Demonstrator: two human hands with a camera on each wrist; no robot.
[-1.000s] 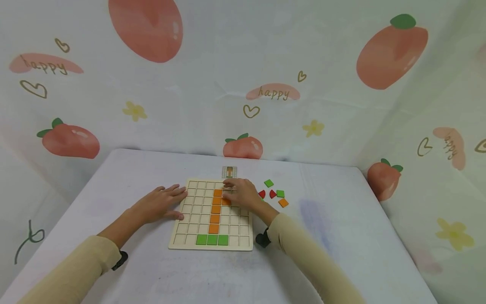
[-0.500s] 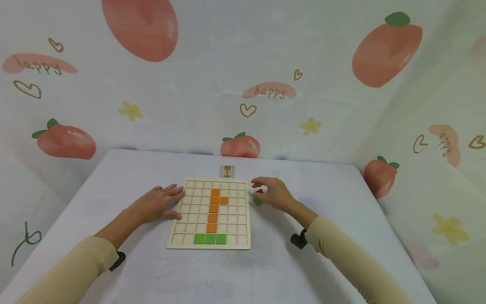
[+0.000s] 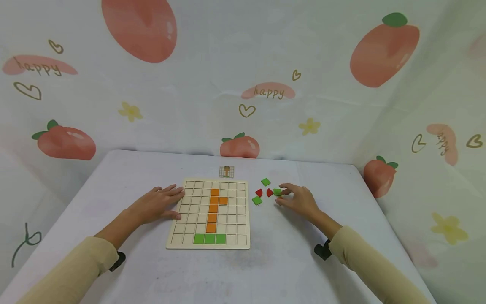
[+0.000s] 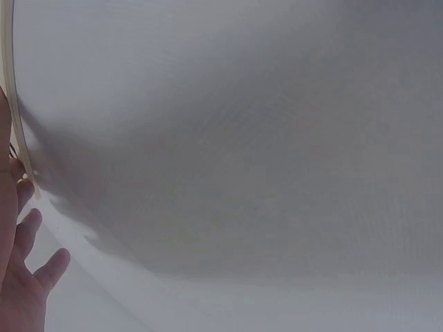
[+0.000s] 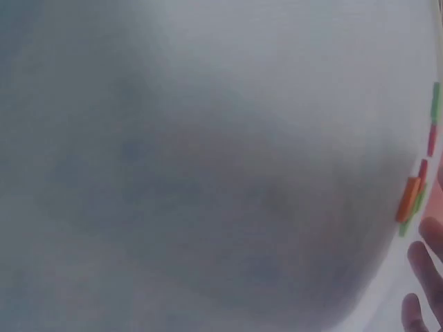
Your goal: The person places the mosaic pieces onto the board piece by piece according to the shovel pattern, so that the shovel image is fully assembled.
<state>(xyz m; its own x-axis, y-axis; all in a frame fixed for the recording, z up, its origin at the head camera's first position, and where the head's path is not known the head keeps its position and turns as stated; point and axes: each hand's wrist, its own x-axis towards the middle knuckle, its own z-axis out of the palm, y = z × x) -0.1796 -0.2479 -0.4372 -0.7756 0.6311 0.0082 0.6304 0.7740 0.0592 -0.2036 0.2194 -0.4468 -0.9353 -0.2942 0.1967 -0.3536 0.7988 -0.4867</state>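
Note:
My left hand (image 3: 157, 204) lies with spread fingers along the left edge of a pale wooden grid board (image 3: 235, 231). A column of orange square tiles (image 3: 213, 208) fills board cells, with one more orange tile to its right and a row of green square tiles (image 3: 209, 239) at the bottom. Right of the board, my right hand (image 3: 300, 202) hovers with thumb and index finger apart beside a loose green tile (image 3: 277, 192). An orange tile (image 5: 408, 199) lies near its fingers in the right wrist view; in the head view the hand hides it.
Two red rounded wedge pieces (image 3: 270, 192) and more green tiles (image 3: 265, 182) lie loose between board and right hand. Behind the board is a small printed card (image 3: 226, 172) with a grid picture. A fruit-patterned cloth (image 3: 190, 105) hangs behind the white table (image 3: 144, 270).
My right hand has left the orange tile right of the column and moved rightward off the board to the loose pieces. The left hand stays at the board's edge.

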